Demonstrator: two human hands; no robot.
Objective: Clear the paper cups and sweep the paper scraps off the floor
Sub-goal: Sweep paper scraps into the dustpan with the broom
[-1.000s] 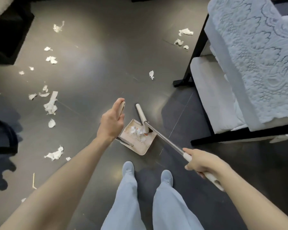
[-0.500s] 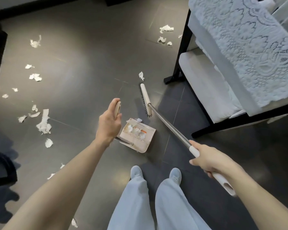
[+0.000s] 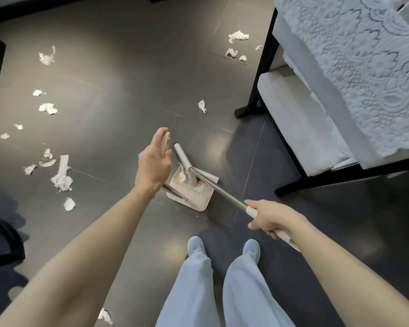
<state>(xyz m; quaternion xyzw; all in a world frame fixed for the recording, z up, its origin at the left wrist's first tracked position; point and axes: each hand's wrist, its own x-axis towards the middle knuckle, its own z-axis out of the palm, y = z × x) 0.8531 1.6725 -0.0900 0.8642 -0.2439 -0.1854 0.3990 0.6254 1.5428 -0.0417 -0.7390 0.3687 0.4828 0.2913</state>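
Looking down, I am seeing a dark tiled floor [image 3: 104, 55] spreading out under both hands. A white-cushioned chair [image 3: 293, 119] with a black frame is standing ahead and to the right of the right hand, and a lace cloth [image 3: 364, 67] is hanging over it. The broom [image 3: 222, 192] is running forward and leftward from the right hand, and its head is lying in the mouth of the dustpan [image 3: 194, 199], which is sitting on the floor just below the left hand. The left hand [image 3: 152, 164] is clasping the top of the dustpan's upright handle, fingers curled round it. The right hand [image 3: 272, 217] is wrapping round the broom's white grip. Some paper scraps [image 3: 182, 177] are lying inside the pan against the broom head. Loose scraps [image 3: 62, 178] are lying scattered well to the left of the left hand, a single scrap [image 3: 201, 106] is sitting ahead of both hands, and a few far scraps [image 3: 237, 35] are lying beyond it by the chair leg.
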